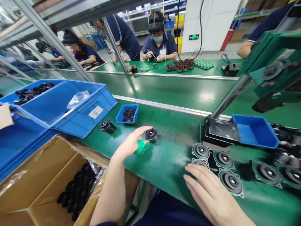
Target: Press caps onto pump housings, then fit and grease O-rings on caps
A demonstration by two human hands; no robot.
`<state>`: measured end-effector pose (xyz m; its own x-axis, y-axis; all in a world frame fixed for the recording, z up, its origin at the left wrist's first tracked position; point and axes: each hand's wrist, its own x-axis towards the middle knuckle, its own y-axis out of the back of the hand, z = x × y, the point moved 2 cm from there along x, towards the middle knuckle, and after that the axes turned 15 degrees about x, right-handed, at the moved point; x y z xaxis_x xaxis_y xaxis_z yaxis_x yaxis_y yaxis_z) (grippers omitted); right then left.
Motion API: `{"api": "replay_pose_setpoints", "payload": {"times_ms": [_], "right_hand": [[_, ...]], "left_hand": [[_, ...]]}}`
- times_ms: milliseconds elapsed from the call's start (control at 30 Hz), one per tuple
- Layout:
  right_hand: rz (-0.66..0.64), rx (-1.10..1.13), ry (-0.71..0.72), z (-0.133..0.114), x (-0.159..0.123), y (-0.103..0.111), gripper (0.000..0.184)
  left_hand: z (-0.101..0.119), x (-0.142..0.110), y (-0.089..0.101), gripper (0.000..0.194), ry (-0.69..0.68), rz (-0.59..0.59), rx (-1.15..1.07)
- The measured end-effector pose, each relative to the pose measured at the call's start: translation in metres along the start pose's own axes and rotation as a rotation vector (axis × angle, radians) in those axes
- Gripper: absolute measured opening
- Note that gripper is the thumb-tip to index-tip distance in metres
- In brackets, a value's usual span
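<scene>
My left hand [130, 141] is closed around a small round black motor housing [151, 135] above the green bench. A bundle of thin green rubber rings [141, 147] hangs from the same hand. Fingers stretched out, my right hand [209, 191] hovers over or rests against a group of finished-looking metal-rimmed housings; I cannot tell whether it touches them. Among these are one housing [201, 151] at the back left, another [224, 159] beside it and a third [231, 182] nearer me. A fourth is partly hidden behind my fingers. Another black housing [107, 126] lies to the left.
A small blue bin [119, 116] of black parts stands behind my left hand. Large blue crates [81, 121] and a cardboard box [47, 157] are at left. A green press [263, 69] and blue tray [256, 125] stand at right. Co-workers sit across the bench.
</scene>
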<state>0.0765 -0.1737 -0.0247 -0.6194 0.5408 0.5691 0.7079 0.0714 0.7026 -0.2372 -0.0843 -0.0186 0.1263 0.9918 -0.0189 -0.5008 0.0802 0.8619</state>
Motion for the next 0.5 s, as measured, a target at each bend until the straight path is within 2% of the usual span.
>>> {"api": "replay_pose_setpoints", "payload": {"times_ms": [33, 100, 233, 333, 400, 500], "right_hand": [[-0.004, 0.004, -0.01, -0.001, 0.003, -0.001, 0.025], [-0.004, 0.02, -0.027, -0.002, 0.01, -0.004, 0.024], [0.006, 0.061, -0.041, -0.006, 0.021, -0.01, 0.025], [0.007, 0.062, -0.04, -0.008, 0.025, -0.01, 0.025], [-0.002, 0.061, -0.058, -0.008, 0.024, -0.009, 0.025], [0.002, 0.079, -0.116, -0.006, 0.022, -0.007, 0.024]], "left_hand": [[0.003, -0.007, -0.002, 0.055, -0.027, -0.014, -0.044], [0.009, -0.015, -0.011, 0.059, -0.016, 0.03, -0.073], [0.021, -0.011, -0.047, 0.066, 0.082, 0.286, 0.031], [0.024, 0.001, -0.066, 0.059, 0.13, 0.426, 0.08], [0.024, 0.006, -0.068, 0.051, 0.058, 0.372, 0.038], [0.027, -0.001, -0.062, 0.049, -0.191, 0.114, -0.091]]}}
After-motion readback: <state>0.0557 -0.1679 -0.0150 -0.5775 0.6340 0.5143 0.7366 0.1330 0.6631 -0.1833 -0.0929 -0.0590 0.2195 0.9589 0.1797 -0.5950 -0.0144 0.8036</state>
